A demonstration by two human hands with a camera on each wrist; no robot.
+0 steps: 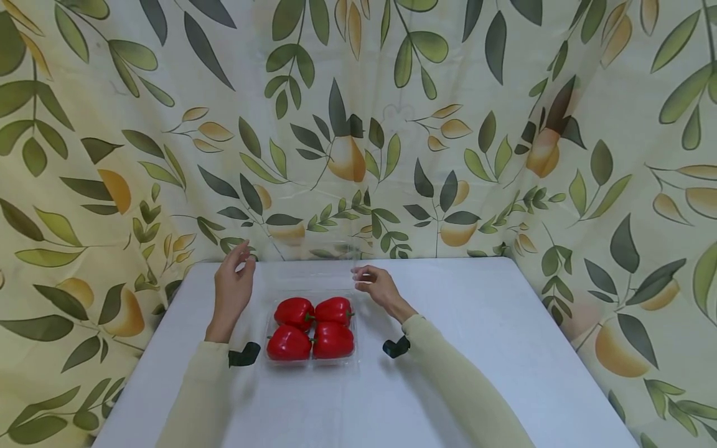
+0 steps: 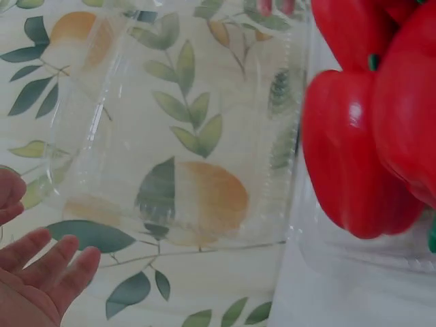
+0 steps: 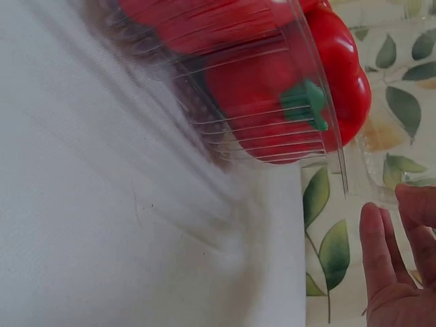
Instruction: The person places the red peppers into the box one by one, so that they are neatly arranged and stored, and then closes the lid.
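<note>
A clear plastic clamshell container [image 1: 311,363] stands on the white table with several red bell peppers [image 1: 288,343] in it, their stems green. Its transparent lid [image 2: 184,136] is swung up at the far side, the patterned cloth showing through. At the lid's right edge, my right hand [image 1: 381,289] pinches lightly with thumb and fingertips; in the right wrist view the lid's corner lies between these fingers [image 3: 373,238]. My left hand [image 1: 232,289] is raised beside the lid's left edge, fingers loosely extended, and appears apart from it in the left wrist view.
A white cloth covers the table [image 1: 459,311], whose back edge lies just behind the container. Leaf-and-fruit patterned curtains [image 1: 414,155] hang behind and on both sides. A dark strap piece [image 1: 244,354] sits at each wrist.
</note>
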